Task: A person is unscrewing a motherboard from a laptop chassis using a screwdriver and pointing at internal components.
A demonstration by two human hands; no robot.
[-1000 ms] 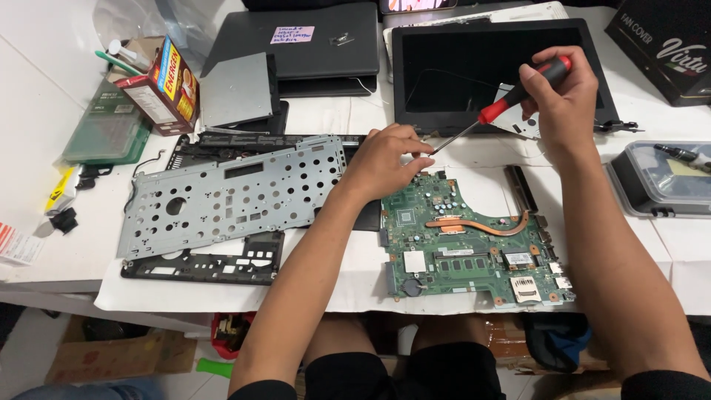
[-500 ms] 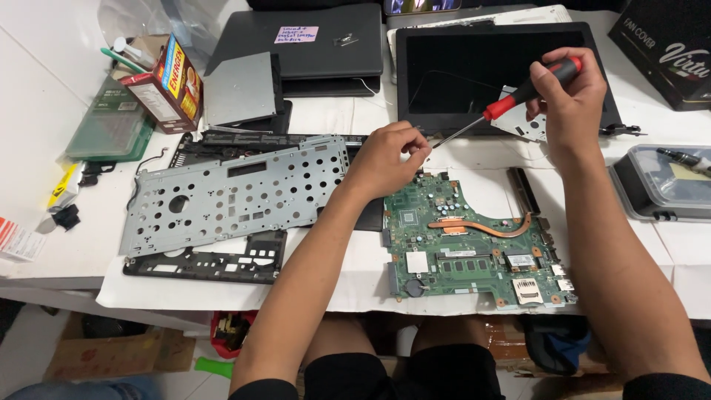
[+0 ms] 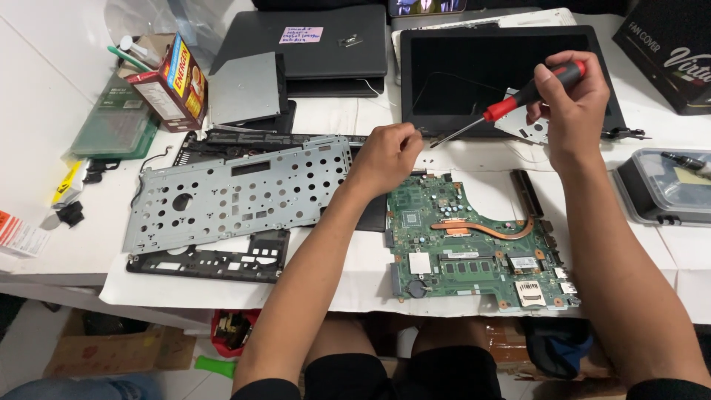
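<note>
My right hand (image 3: 570,100) grips a screwdriver (image 3: 518,100) with a red and black handle, held above the table in front of a black laptop screen (image 3: 481,70). Its thin shaft slants down to the left, and the tip ends right beside the fingertips of my left hand (image 3: 386,155). Those fingers are pinched together at the tip; whatever may be between them is too small to see. A green motherboard (image 3: 474,248) with a copper heat pipe lies just below both hands, near the table's front edge.
A perforated metal plate (image 3: 237,192) rests on a black laptop frame (image 3: 207,263) at the left. Behind it are a silver optical drive (image 3: 244,89), a closed dark laptop (image 3: 318,52) and a red box (image 3: 174,81). A clear plastic container (image 3: 663,185) sits at the right.
Both hands and the screwdriver keep nearly the same pose; only the view has shifted slightly.
</note>
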